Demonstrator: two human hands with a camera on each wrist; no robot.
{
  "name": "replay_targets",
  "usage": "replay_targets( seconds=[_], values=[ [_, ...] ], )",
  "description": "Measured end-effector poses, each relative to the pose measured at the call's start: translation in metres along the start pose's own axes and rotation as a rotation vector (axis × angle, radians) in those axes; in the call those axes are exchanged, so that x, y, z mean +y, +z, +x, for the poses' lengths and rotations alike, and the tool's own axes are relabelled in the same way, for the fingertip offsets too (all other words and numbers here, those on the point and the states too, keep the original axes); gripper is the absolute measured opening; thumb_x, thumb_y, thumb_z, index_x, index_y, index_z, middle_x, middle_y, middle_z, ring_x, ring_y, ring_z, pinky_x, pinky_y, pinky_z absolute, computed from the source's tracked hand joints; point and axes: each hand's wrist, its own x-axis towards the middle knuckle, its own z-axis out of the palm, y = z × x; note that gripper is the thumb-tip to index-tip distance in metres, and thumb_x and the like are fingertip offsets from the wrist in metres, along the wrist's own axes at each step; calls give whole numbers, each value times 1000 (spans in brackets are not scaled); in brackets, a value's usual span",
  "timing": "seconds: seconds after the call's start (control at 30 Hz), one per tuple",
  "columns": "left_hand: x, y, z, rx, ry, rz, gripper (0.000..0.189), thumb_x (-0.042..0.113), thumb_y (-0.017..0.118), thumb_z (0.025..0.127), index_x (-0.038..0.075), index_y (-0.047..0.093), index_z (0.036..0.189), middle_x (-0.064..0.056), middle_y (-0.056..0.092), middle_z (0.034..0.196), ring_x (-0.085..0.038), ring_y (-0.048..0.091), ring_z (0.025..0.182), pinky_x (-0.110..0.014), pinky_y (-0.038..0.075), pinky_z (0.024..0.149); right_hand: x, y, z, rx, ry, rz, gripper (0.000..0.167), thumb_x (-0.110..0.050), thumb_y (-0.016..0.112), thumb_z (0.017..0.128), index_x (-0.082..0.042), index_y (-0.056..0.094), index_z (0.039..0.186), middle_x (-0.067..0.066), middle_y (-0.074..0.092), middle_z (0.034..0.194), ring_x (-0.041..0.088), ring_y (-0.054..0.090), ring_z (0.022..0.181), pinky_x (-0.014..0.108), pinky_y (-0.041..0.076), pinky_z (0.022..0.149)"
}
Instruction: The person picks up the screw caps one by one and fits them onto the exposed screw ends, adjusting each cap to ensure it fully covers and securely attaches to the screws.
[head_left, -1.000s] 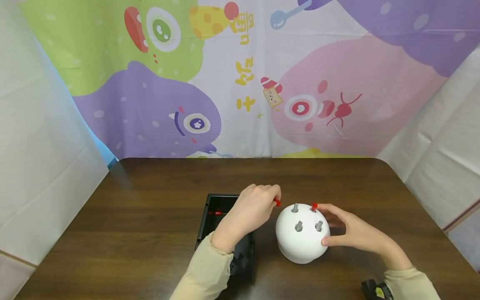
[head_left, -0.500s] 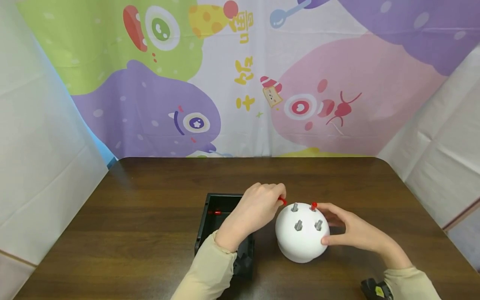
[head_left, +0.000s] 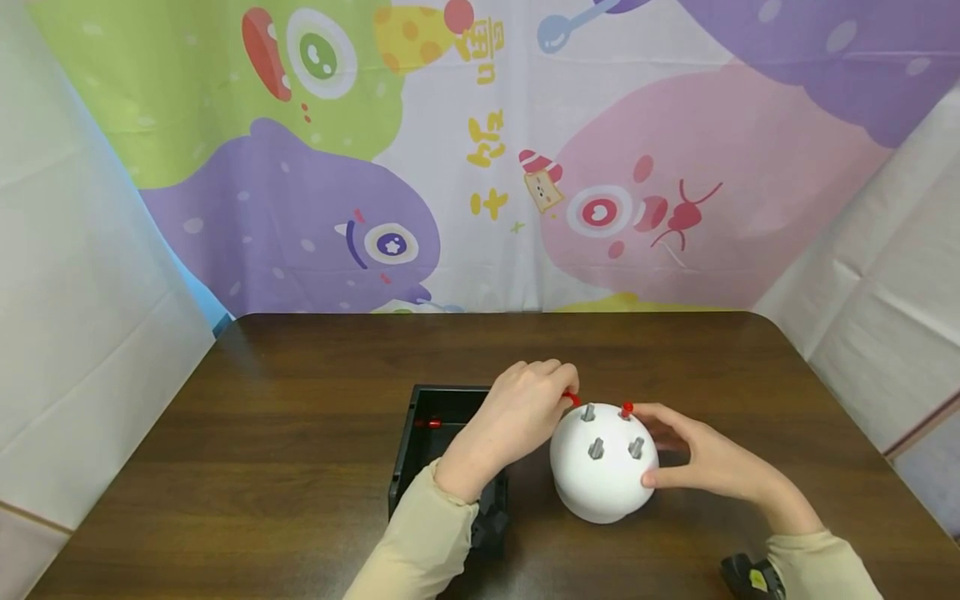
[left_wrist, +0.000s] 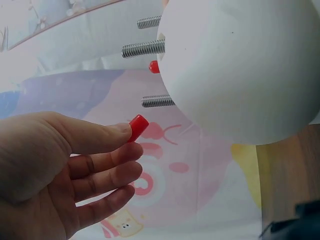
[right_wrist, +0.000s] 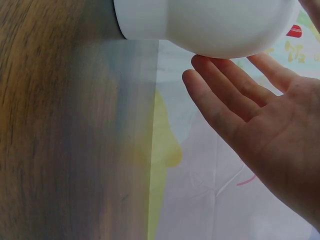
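Note:
A white rounded stand (head_left: pixel 600 487) with a domed top rises from the table. Threaded metal studs (head_left: pixel 596 449) stick up out of the dome, and a red cap (head_left: pixel 627 410) covers one at the back right. My left hand (head_left: pixel 521 412) pinches another red cap (left_wrist: pixel 139 127) between thumb and forefinger. In the left wrist view this cap is close to the end of a bare stud (left_wrist: pixel 157 101), apart from it. My right hand (head_left: pixel 701 458) grips the dome's right side, thumb at the front and fingers behind. Its fingertips (right_wrist: pixel 200 62) touch the white surface in the right wrist view.
Left of the stand is a black tray (head_left: pixel 403 467), partly hidden under my left forearm, with red pieces (head_left: pixel 434 423) inside. A black object (head_left: pixel 752 577) with a yellow-green mark lies by my right sleeve. A printed cloth (head_left: pixel 487 250) hangs behind the table (head_left: pixel 262 467).
My left hand has moved a little right with the red cap, nearer to the back-left stud. The right hand and the white stand keep their places.

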Motion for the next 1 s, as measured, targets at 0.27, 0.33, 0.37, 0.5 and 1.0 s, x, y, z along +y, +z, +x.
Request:
replay_targets(
  seconds=[0.27, 0.33, 0.37, 0.5, 1.0],
  values=[
    [4, 2, 3, -12, -7, -4, 5, 19, 65, 84, 17, 62, 86, 6, 61, 81, -9, 55, 72, -21, 42, 66, 0, 0, 1, -2, 8, 2, 70, -19, 75, 74, -15, 38, 133, 5, 49, 126, 2, 51, 108, 25, 46, 87],
    [5, 3, 3, -11, -3, -2, 4, 18, 64, 84, 17, 62, 87, 6, 62, 82, -8, 55, 72, -21, 42, 67, 1, 0, 1, -4, 8, 3, 70, -19, 75, 74, -15, 38, 133, 5, 49, 126, 2, 51, 108, 25, 46, 87],
    [5, 3, 3, -9, -1, 0, 4, 18, 64, 84, 17, 62, 87, 6, 62, 82, -8, 56, 72, -21, 42, 67, 1, 0, 1, -4, 9, 2, 70, -19, 75, 74, -15, 38, 133, 4, 49, 126, 2, 51, 108, 25, 46, 87],
    [5, 4, 4, 3, 6, 1, 4, 17, 64, 84, 17, 62, 87, 6, 63, 82, -8, 56, 72, -21, 42, 66, 0, 0, 1, -5, 10, 0, 69, -19, 75, 74, -16, 38, 133, 5, 49, 126, 2, 51, 108, 26, 46, 86],
    [8, 9, 6, 74, 43, 6, 4, 16, 64, 84, 19, 60, 84, 8, 59, 79, -6, 55, 72, -19, 39, 65, -2, 0, 0, 5, 10, -8, 70, -20, 75, 74, -14, 39, 133, 6, 49, 127, 0, 49, 109, 25, 46, 87]
  ],
)
